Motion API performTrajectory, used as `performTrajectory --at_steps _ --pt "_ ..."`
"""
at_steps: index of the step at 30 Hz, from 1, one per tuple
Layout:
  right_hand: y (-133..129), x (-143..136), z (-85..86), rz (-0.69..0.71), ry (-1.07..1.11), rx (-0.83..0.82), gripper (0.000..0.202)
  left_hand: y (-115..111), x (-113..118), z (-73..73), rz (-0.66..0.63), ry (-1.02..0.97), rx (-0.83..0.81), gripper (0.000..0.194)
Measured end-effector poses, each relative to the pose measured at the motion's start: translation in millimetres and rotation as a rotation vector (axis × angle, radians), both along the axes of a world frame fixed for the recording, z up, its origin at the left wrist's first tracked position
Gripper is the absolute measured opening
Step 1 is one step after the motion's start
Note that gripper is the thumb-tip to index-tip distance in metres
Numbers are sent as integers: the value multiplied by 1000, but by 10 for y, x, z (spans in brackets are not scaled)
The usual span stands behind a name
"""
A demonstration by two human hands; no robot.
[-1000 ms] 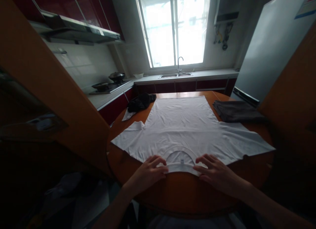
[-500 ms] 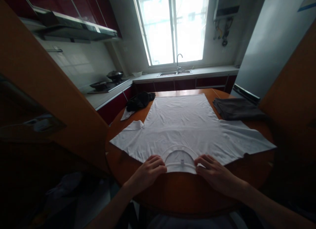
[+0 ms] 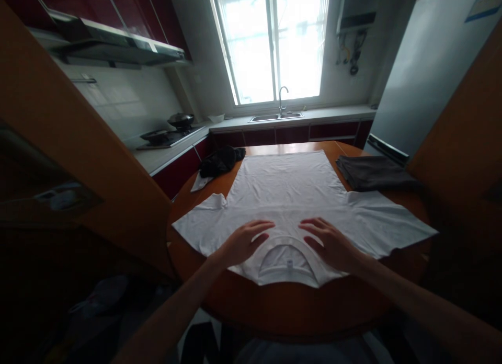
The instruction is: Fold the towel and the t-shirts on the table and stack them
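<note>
A white T-shirt (image 3: pixel 288 186) lies spread flat on a round wooden table (image 3: pixel 290 311), its neckline towards me and its hem at the far side. The sleeves stretch out left and right, and a small label shows inside the collar. Over the shirt, just left of the neckline, my left hand (image 3: pixel 245 241) is open with its fingers pointing inward. My right hand (image 3: pixel 331 243) mirrors it on the other side, fingers apart. Neither hand grips the cloth; whether the fingertips touch it I cannot tell.
Dark folded cloth (image 3: pixel 374 173) lies at the table's right side. Bunched black fabric (image 3: pixel 221 161) is at the far left, with something white under it. Beyond the table are a sink (image 3: pixel 276 117), a stove with pans (image 3: pixel 167 136) and a fridge (image 3: pixel 419 76).
Both hands have let go of the collar's sides and moved forward over the shirt, their fingers opening. The neckline now lies slightly closer to me.
</note>
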State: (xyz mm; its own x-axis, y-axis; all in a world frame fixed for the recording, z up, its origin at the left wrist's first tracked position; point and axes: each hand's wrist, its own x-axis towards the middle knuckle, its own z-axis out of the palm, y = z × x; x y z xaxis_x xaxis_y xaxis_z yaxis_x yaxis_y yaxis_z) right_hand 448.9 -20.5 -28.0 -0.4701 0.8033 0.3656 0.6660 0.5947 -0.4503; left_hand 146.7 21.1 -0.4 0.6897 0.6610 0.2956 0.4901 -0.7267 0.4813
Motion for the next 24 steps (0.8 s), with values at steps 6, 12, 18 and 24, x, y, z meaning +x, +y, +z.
performTrajectory --at_steps 6,12,18,24 --pt "739 -244 -291 -218 -330 -74 65 781 547 -416 116 348 92 56" --pt "781 -277 -464 -208 -381 -132 70 809 574 -648 114 476 93 65" --pt "766 -210 -415 -253 -391 -171 72 771 578 -568 121 501 90 61" --pt "660 361 -541 -417 -454 -191 73 774 586 -592 132 497 93 61"
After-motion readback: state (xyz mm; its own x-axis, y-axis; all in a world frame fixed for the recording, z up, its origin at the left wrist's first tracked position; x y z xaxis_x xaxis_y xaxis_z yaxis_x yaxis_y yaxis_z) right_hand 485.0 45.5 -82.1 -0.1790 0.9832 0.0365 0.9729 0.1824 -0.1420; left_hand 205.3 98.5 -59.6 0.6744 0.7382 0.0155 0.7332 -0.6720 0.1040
